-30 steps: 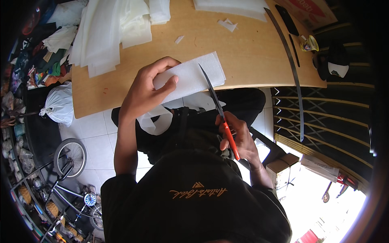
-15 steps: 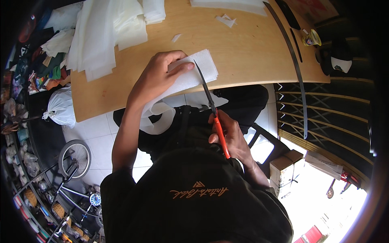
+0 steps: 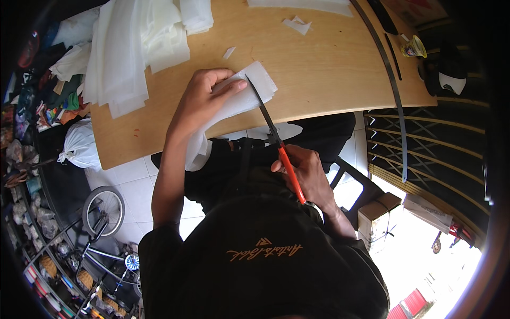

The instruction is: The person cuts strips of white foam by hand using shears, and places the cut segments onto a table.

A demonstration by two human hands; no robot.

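Note:
Over the table's near edge, my left hand [image 3: 204,101] pinches a layered strip of white sheet material [image 3: 260,85], thumb on top and fingers beneath. The strip's tail hangs in a curve off the edge toward my lap. My right hand [image 3: 305,173] is wrapped round the red handles of a pair of scissors [image 3: 289,173]. Their dark blades point up and away, lying across the strip just right of my left thumb. From here the blades look close together; whether they are biting into the material I cannot tell.
Long white sheets [image 3: 119,64] lie at the wooden table's [image 3: 175,74] far left. Small white scraps [image 3: 297,25] rest farther back. A long dark metal strip [image 3: 396,98] overhangs the right edge near a yellow cup [image 3: 413,47]. A white bag [image 3: 81,143] and bicycle [image 3: 103,212] stand left.
The strip and scissors have shifted slightly left in view, and the strip tilts more. Its hanging loop has drawn in closer below my left hand. Both hands keep their holds.

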